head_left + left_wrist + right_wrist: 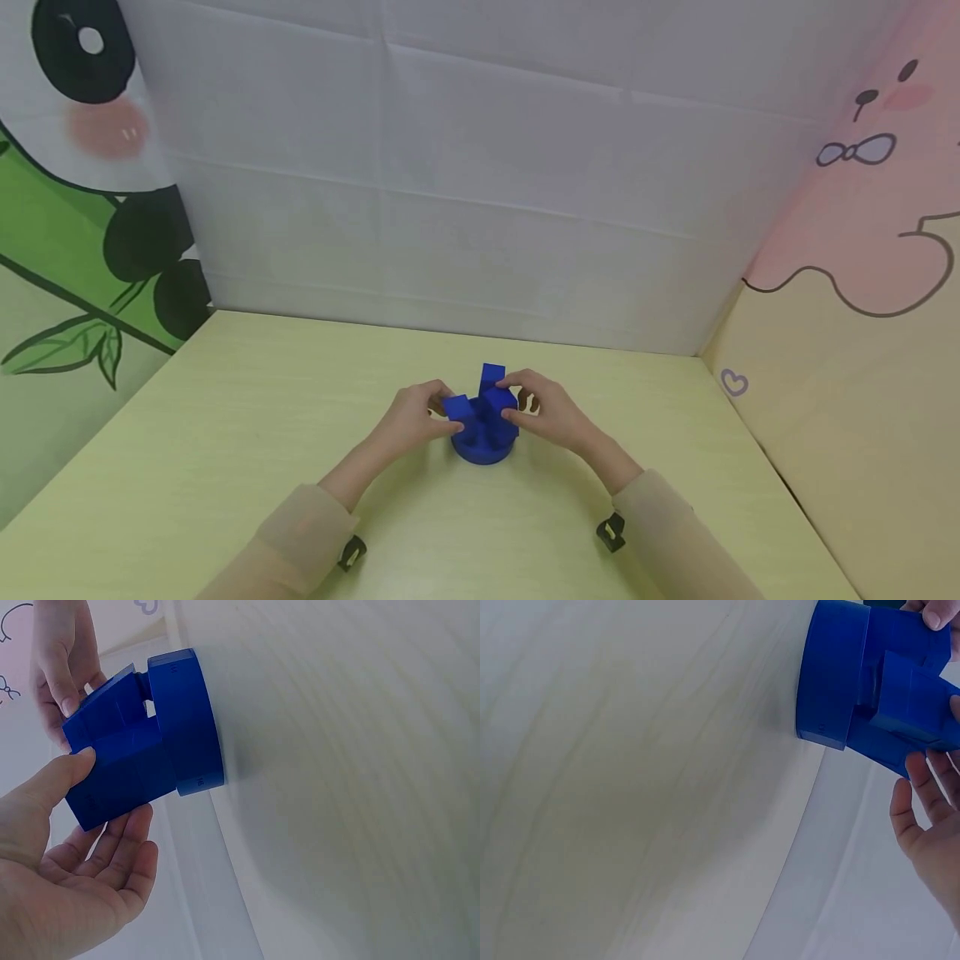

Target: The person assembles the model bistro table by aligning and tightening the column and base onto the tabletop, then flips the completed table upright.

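Head view: blue piece (483, 452) stands on table (225, 467), left hand (414, 415) pinching its left block (458, 407), right hand (551, 412) its right block (498, 401). Left wrist: looks smooth; we judge light, stiff, slightly slippery. Right wrist: we'd grip blocks by flat sides.

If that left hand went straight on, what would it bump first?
The blue block that the left hand pinches. Beyond it, probably another blue block, but depth is unclear.
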Motion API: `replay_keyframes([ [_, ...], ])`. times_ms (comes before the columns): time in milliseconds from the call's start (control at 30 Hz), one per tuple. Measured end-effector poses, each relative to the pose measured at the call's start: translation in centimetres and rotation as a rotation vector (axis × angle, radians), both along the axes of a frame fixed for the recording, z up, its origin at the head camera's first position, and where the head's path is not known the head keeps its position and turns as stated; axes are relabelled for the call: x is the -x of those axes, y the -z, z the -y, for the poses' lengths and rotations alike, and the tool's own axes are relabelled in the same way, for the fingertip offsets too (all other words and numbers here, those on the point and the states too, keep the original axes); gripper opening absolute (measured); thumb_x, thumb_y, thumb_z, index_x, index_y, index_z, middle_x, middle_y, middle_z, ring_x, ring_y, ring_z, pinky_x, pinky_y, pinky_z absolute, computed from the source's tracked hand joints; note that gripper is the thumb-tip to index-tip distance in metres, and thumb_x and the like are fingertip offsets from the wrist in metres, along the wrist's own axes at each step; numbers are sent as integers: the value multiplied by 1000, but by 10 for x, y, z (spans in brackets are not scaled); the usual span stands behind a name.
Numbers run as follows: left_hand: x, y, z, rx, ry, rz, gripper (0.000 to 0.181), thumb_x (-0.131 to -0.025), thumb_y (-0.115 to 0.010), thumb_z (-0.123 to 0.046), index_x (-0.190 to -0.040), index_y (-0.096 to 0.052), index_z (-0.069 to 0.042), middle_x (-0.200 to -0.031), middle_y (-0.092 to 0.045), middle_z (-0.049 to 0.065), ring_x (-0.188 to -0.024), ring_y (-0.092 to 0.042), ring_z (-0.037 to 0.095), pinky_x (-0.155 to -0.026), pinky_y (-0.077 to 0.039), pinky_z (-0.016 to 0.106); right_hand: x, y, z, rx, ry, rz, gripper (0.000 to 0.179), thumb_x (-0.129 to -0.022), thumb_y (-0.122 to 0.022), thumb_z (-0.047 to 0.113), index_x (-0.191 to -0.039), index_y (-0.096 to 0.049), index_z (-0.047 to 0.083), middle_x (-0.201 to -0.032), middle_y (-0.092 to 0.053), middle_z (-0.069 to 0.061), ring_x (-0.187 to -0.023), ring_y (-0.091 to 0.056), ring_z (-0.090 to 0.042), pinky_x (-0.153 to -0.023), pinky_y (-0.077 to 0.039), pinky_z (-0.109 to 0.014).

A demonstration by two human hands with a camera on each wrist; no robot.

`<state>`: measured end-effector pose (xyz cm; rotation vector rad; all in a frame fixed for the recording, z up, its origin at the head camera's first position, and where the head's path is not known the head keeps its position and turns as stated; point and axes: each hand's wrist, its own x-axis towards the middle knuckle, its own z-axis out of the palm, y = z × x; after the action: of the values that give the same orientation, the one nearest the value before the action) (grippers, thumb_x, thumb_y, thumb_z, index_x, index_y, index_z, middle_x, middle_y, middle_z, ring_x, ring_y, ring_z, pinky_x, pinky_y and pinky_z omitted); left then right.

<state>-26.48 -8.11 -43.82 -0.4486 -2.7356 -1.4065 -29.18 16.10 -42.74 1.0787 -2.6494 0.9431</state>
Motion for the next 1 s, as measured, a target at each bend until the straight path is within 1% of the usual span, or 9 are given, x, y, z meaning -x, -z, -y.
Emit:
replay_keyframes([
  [167,-1,0,-1,-7,2,0,29,-68,-76,-22,-91,-60,-14,-78,-61,-4,-78,-59,15,-64,-47,26,-4,4,1,0,94,-32,37,-81,-64,32,-114,-57,17,-105,-53,6,-73,-51,-13,-59,-44,-21],
  [333,0,0,-2,-6,-4,1,29,-69,-76,-22,-91,-60,-14,-79,-62,-3,-80,-60,18,-65,-47,27,-9,4,4,-5,226,-35,37,-77,-68,33,-108,-59,14,-93,-52,3,-71,-51,-16,-57,-42,-21],
  [433,0,1,-2,-4,-5,-3,29,-68,-76,-21,-92,-60,-13,-79,-62,-3,-81,-60,19,-66,-47,27,-13,4,7,-7,339,-2,40,-74,-71,36,-103,-57,12,-84,-53,-1,-69,-49,-16,-56,-41,-22],
  [533,1,1,-2,-4,-5,-3,30,-68,-77,-22,-92,-60,-14,-79,-62,-3,-81,-60,19,-66,-47,28,-18,3,10,1,436,54,43,-71,-72,38,-99,-53,12,-77,-55,-4,-65,-47,-14,-51,-41,-23],
  [633,1,2,-2,-5,-7,-7,30,-68,-77,-22,-91,-60,-14,-79,-62,-4,-80,-60,18,-66,-47,27,-22,2,13,13,489,97,44,-70,-73,38,-98,-50,12,-75,-56,-7,-61,-46,-14,-48,-39,-24],
  [733,1,3,-2,-4,-12,-4,29,-68,-77,-22,-91,-60,-14,-78,-61,-5,-79,-59,15,-66,-47,27,-25,1,15,19,504,114,45,-71,-72,38,-100,-49,12,-77,-57,-11,-60,-46,-14,-47,-39,-24],
  [833,0,2,-2,-4,-14,-1,29,-68,-77,-22,-91,-60,-15,-78,-61,-5,-78,-58,13,-66,-47,27,-26,2,14,13,493,100,49,-71,-71,42,-104,-49,13,-80,-56,-8,-64,-47,-15,-49,-39,-24],
  [900,0,1,-2,-2,-14,-3,29,-68,-77,-22,-91,-60,-15,-78,-61,-5,-77,-58,11,-66,-47,27,-25,2,12,12,455,78,53,-71,-70,44,-109,-50,14,-86,-56,-4,-71,-50,-17,-54,-42,-24],
  [1000,-1,0,-3,-1,-14,2,29,-69,-76,-22,-91,-60,-14,-78,-61,-5,-77,-57,11,-66,-47,27,-23,1,5,24,323,13,54,-75,-67,41,-118,-49,14,-103,-54,0,-85,-51,-19,-65,-46,-31],
])
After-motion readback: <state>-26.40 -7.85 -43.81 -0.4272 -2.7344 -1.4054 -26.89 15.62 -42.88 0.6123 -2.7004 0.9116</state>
